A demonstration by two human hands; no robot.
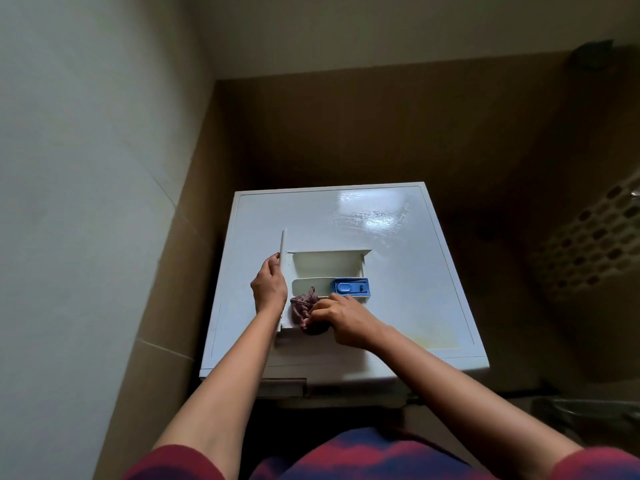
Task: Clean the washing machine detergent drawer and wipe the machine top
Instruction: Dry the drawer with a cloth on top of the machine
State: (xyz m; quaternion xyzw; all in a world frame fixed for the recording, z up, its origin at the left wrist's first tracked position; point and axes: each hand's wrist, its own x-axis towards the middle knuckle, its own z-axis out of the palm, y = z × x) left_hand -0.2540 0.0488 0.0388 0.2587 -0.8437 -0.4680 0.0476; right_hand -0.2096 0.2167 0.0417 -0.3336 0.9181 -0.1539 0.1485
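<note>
Head view is showing me the detergent drawer [325,268] lying flat on the washing machine top [408,258], taken right out of its slot, with its front panel [283,258] turned to the left. I am judging that the drawer-cleaning step is under way and that the top is waiting its turn. My left hand [268,285] is steadying the drawer, fingers curled round the front panel from its outer side. My right hand [343,320] is pinching a bunched reddish cloth [304,308], fingers curled tight on it, and pressing it into the near compartment at the panel end. The blue insert [349,287] is sitting in the middle compartment, just beyond my right knuckles and apart from the cloth. Next, I am thinking, the cloth needs working along that near channel, then into the middle and far compartments and around the blue insert. The left hand should be bracing the drawer so it is not sliding on the glossy top.
</note>
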